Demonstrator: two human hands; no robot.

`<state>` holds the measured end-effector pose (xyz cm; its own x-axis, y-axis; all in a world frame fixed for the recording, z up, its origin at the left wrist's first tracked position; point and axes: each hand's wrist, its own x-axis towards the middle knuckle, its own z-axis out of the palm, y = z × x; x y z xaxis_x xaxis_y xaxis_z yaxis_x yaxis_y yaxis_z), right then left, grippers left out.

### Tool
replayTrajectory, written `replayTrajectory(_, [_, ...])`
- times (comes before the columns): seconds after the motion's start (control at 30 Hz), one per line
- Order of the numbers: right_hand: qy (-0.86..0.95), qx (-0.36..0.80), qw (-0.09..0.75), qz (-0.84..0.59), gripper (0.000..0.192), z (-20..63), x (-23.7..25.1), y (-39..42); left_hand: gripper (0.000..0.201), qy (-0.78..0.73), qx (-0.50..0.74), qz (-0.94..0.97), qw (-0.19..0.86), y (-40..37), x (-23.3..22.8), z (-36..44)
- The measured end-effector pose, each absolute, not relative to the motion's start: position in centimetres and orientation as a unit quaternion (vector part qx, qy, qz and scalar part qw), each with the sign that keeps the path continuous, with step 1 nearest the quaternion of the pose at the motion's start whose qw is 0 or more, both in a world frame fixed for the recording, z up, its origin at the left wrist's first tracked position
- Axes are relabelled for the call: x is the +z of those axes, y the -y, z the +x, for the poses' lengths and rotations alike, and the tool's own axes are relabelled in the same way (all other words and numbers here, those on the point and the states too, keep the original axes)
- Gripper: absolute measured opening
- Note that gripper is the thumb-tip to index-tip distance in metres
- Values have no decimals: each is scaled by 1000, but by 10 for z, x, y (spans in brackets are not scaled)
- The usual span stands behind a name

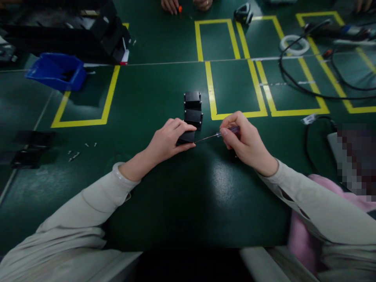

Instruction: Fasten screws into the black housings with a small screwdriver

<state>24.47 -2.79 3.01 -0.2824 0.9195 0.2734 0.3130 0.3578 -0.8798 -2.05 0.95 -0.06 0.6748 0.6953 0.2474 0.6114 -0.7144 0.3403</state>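
Observation:
My left hand grips a small black rectangular block on the green table, thumb on the near side and fingers on the far side. In my right hand is a screwdriver with a clear purplish handle, pinched between thumb and fingers. Its thin shaft points left, and the tip meets the block's right edge near my left thumb. Just beyond the held block, two similar black blocks stand in a row, with small metal pins or screws at their sides.
A blue bin sits at the left, by a black rack. Small metal pieces and blurred black parts lie to the left. Cables and a white ring are at right. Another person's hands show across the table.

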Motion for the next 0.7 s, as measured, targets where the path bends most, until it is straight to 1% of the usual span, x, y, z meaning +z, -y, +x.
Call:
replayTrajectory(0.1, [710, 372, 413, -431, 19, 244, 30, 28, 43, -358, 183, 909, 115, -10, -1, -21])
replayTrajectory(0.23, [710, 375, 417, -427, 7, 244, 30, 27, 43, -360, 180, 908, 116, -9, 0, -20])
replayTrajectory(0.3, [712, 367, 418, -429, 6, 244, 30, 27, 42, -363, 179, 907, 116, -8, 1, -20])
replayTrajectory(0.43, [718, 364, 406, -433, 15, 245, 30, 27, 43, -365, 177, 907, 117, -9, 1, -20])
replayTrajectory(0.5, [721, 364, 404, -429, 17, 245, 30, 27, 44, -363, 179, 907, 118, -10, 0, -20])
replayTrajectory(0.63, [727, 360, 405, -421, 5, 244, 31, 28, 45, -358, 184, 908, 117, -10, -2, -21])
replayTrajectory(0.7, [731, 357, 398, -423, 5, 245, 33, 28, 45, -359, 183, 908, 115, -10, -2, -21])
